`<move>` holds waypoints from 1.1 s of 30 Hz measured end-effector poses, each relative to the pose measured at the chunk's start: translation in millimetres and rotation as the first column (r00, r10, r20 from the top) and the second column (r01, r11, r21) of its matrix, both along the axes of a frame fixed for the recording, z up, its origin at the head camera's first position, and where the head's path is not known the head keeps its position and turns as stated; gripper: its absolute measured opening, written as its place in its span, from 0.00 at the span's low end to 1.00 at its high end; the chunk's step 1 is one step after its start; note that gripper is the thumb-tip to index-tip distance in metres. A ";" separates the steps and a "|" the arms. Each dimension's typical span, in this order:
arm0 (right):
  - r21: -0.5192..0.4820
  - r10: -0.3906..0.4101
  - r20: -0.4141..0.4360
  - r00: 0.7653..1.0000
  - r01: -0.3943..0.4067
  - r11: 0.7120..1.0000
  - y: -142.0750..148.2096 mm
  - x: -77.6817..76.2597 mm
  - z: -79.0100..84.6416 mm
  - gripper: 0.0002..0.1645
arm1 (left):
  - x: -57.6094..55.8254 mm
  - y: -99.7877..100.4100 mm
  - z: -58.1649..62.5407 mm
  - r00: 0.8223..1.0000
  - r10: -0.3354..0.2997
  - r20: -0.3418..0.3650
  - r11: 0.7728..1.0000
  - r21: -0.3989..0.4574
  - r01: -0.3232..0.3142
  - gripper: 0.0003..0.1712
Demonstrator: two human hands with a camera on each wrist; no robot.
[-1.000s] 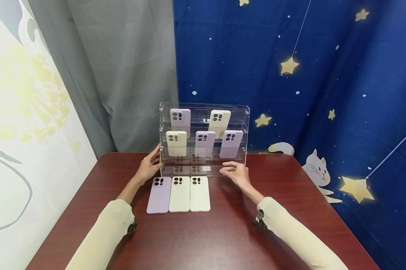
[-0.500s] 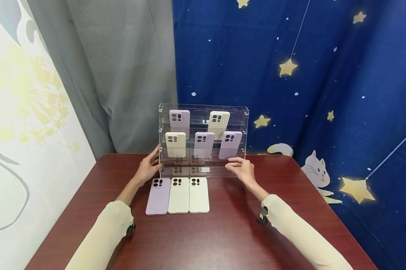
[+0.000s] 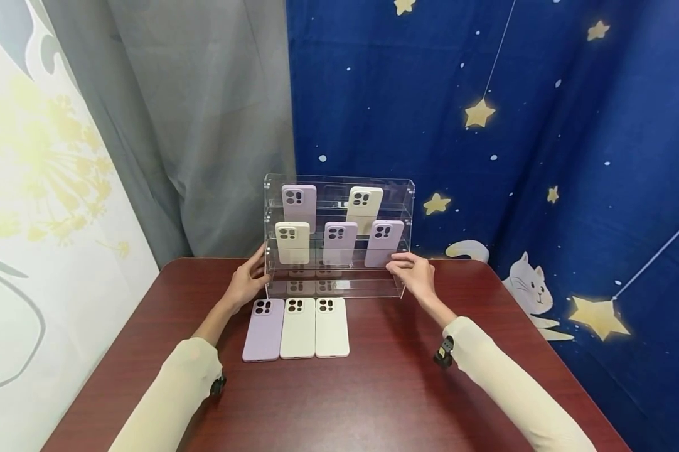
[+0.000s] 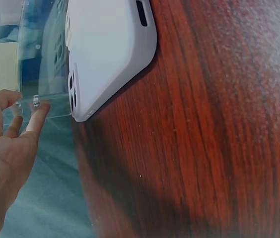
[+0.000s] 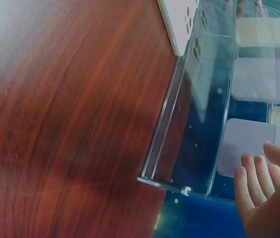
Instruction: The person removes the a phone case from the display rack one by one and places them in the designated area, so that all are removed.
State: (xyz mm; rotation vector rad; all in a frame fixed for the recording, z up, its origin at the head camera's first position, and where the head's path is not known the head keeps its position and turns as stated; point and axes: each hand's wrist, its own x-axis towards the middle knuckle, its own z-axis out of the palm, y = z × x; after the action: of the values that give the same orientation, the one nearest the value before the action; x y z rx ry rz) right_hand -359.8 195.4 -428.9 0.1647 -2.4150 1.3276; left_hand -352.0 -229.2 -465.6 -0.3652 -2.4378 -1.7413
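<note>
A clear acrylic display stand (image 3: pixel 339 289) with tiered shelves stands at the back of the table in the head view. My left hand (image 3: pixel 246 284) grips its left side edge; in the left wrist view the fingertips (image 4: pixel 41 110) lie on the clear panel. My right hand (image 3: pixel 414 274) is at the stand's right side with loosely bent fingers, holding nothing. It overlaps the bottom of a purple phone case (image 3: pixel 384 238) on the middle shelf. Beside that case are another purple case (image 3: pixel 340 242) and a cream case (image 3: pixel 293 242). The upper shelf bears a purple case (image 3: pixel 299 204) and a cream one (image 3: pixel 364 207).
On the table (image 3: pixel 339 402) in front of the stand lie a purple phone case (image 3: pixel 263 333) and two cream cases (image 3: pixel 298 333), side by side. A grey curtain (image 3: pixel 221 125) and a blue star-patterned curtain (image 3: pixel 401 113) hang behind.
My right hand has moved right and slightly up, from in front of the lower shelf to the stand's right edge. My left hand stays on the left edge.
</note>
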 end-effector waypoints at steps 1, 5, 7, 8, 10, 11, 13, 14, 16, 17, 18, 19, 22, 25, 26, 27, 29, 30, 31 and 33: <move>-0.007 -0.002 0.000 1.000 0.002 1.000 1.1 -0.9 0.8 0.18 | 2.9 1.2 4.0 1.000 -0.001 0.002 1.000 0.005 0.001 0.50; -0.024 -0.011 -0.006 1.000 0.011 1.000 5.2 -3.5 5.7 0.18 | 14.0 4.9 19.0 1.000 -0.017 0.015 1.000 0.001 0.017 0.49; -0.023 -0.023 -0.010 1.000 0.023 0.999 6.8 -4.6 8.7 0.18 | 18.1 6.1 23.6 1.000 -0.020 0.023 1.000 -0.004 0.020 0.49; -0.026 -0.024 -0.011 1.000 0.024 0.999 7.6 -5.3 10.5 0.18 | 19.4 6.5 24.9 0.999 -0.021 0.026 1.000 -0.006 0.021 0.48; -0.036 -0.025 -0.016 1.000 0.025 0.999 9.0 -6.7 14.4 0.17 | 21.4 6.7 26.3 0.999 -0.019 0.030 1.000 -0.006 0.020 0.48; -0.044 -0.029 -0.018 0.999 0.028 0.999 9.6 -7.5 16.4 0.17 | 21.8 6.6 26.4 0.999 -0.018 0.032 1.000 -0.004 0.018 0.48; -0.049 -0.039 -0.035 0.999 0.038 0.998 11.3 -8.9 20.9 0.18 | 21.9 6.0 26.0 0.999 -0.018 0.029 1.000 -0.002 0.018 0.48; -0.053 -0.043 -0.042 0.998 0.041 0.998 12.3 -9.8 23.0 0.18 | 21.8 5.6 25.8 0.999 -0.019 0.027 1.000 -0.001 0.019 0.48; -0.064 -0.051 -0.054 0.997 0.047 0.997 13.8 -11.5 27.0 0.19 | 21.4 5.6 25.4 1.000 -0.018 0.021 1.000 -0.003 0.018 0.48; -0.069 -0.050 -0.056 0.997 0.046 0.997 14.5 -12.4 28.9 0.19 | 21.1 5.7 25.2 1.000 -0.017 0.020 1.000 -0.003 0.018 0.48; -0.081 -0.047 -0.057 0.997 0.043 0.996 15.1 -13.6 30.3 0.19 | 20.6 5.7 24.9 1.000 -0.019 0.020 1.000 -0.002 0.019 0.48; -0.099 -0.042 -0.052 0.998 0.037 0.994 15.2 -15.1 31.4 0.19 | 20.2 5.5 24.6 1.000 -0.020 0.022 1.000 0.001 0.019 0.48; -0.127 -0.026 -0.039 0.999 0.021 0.992 14.9 -18.6 33.7 0.20 | 9.3 1.9 10.6 1.000 -0.008 0.015 1.000 -0.008 0.008 0.50; -0.132 -0.022 -0.031 0.999 0.018 0.991 13.7 -21.1 35.3 0.22 | -1.4 -1.7 -2.7 1.000 0.000 0.002 1.000 -0.024 0.000 0.51; -0.126 -0.022 -0.028 0.999 0.019 0.992 13.4 -21.5 35.8 0.22 | -4.8 -2.7 -7.1 1.000 0.004 -0.004 1.000 -0.028 -0.004 0.51; -0.126 -0.020 -0.025 0.999 0.017 0.992 12.7 -22.0 36.2 0.23 | -5.2 -2.9 -7.4 1.000 0.004 -0.004 1.000 -0.028 -0.004 0.51; -0.128 -0.013 -0.012 1.000 0.012 0.992 12.0 -23.1 37.0 0.24 | -5.0 -2.6 -6.9 1.000 0.004 -0.008 1.000 -0.028 -0.004 0.52; -0.122 -0.011 -0.006 1.000 0.011 0.992 11.7 -23.8 37.3 0.25 | -5.0 -2.6 -6.8 1.000 0.003 -0.011 1.000 -0.029 -0.004 0.52; -0.117 -0.008 0.002 1.000 0.008 0.993 11.5 -24.4 37.4 0.26 | -4.8 -2.1 -6.7 1.000 0.005 -0.014 1.000 -0.026 -0.006 0.52; -0.094 -0.007 0.014 1.000 0.008 0.996 11.1 -25.8 37.6 0.28 | -3.9 -1.7 -6.2 1.000 0.006 -0.019 1.000 -0.025 -0.006 0.52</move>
State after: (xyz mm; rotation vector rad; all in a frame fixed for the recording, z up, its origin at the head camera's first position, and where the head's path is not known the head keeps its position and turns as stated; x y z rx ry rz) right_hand -385.7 206.5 -391.3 0.1209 -2.3559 1.4403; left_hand -355.9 -231.0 -471.8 -0.3745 -2.4473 -1.6989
